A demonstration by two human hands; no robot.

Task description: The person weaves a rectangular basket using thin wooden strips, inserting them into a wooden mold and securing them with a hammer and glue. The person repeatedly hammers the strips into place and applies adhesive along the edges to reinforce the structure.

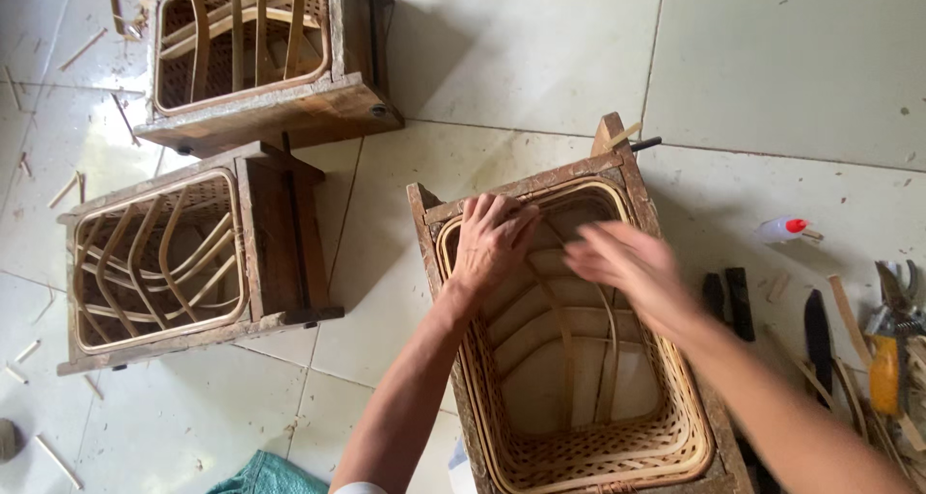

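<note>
A woven bamboo basket [666,446] sits inside a rough wooden mould frame [521,187] on the tiled floor in front of me. My left hand [490,238] rests on the basket's far rim, fingers spread over curved bamboo strips [564,325] that line the inside. My right hand [627,267] hovers over the far right of the opening, blurred by motion, fingers near a strip; whether it grips one is unclear.
Two more wooden frames with baskets lie at left [275,229] and top left [289,108]. A small white bottle with a red cap [783,228], dark knives [738,301] and pruning shears [892,344] lie at right. Bamboo offcuts litter the floor; blue cloth [265,477] below.
</note>
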